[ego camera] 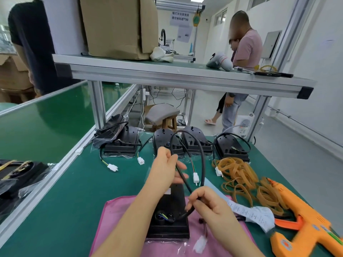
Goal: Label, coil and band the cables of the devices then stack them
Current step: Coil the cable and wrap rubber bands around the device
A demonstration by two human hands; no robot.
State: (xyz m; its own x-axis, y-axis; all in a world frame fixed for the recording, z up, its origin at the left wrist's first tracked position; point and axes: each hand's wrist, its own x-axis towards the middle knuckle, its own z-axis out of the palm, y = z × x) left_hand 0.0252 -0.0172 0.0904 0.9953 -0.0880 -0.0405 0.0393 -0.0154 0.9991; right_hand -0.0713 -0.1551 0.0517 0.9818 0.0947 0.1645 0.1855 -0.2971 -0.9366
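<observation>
A black device (168,217) lies on a pink cloth (118,217) near the table's front edge. Its black cable (201,154) arches up in a loop above it. My left hand (165,167) pinches the upper part of the cable loop. My right hand (209,203) grips the cable lower down, close to where it leaves the device. The cable's white connector (200,242) lies on the cloth beside my right forearm. Several more black devices (194,140) with loose cables stand in a row at the back of the green mat.
A heap of tan rubber bands (239,175) lies to the right. An orange label gun (304,227) with a strip of white labels (254,212) rests at the front right. A raised shelf (167,75) spans the back. People stand beyond the table.
</observation>
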